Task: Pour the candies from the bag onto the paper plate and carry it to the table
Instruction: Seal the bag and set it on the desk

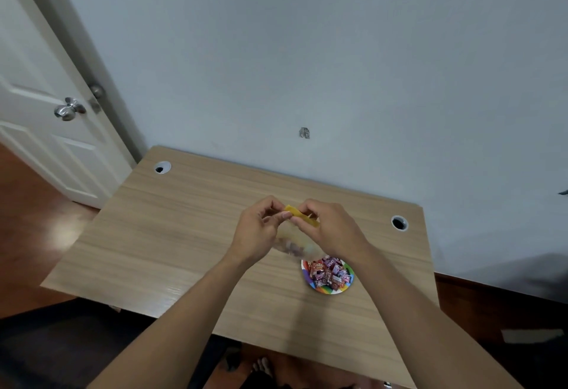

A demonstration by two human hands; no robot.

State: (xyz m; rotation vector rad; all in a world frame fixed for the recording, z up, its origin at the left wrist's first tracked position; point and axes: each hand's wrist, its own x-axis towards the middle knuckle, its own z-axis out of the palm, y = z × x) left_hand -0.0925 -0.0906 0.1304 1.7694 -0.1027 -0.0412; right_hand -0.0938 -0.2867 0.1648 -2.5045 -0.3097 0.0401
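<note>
**Bag Held Over Loaded Plate: Spill Hazards**

Wooden desk [190, 235] set against a pale wall, with a cable hole near each far corner. Open white door [46, 111] at roughly 10 o'clock from the desk.

Left hand [255, 235] and right hand [332, 235] raised together above the desk centre, forearms converging from the near edge. Fingers of both hands curled and pinched on the yellow top strip [302, 218] of the clear bag [295, 244]; left thumb and forefinger closed on the strip's left end, right fingertips closed on its right part. Bag body hung blurred beneath the hands, a few candies apparently left inside; exact count not determinable.

Paper plate [329, 290], rainbow-rimmed, rested flat on the desk at about 5 o'clock from the hands, near the front edge. Candies [329, 275] heaped on it, wrapped in pink and purple.

Judged stage: pouring largely complete; carrying not yet begun.

Possible faults:
- Remaining candies dropped onto the desk, if bag mouth offset from the plate, as appeared likely here.
- Heap toppled over the rim, if further candies landed on its peak.
- Thin plate flexed and contents shed during lifting, if gripped by one edge only.
</note>
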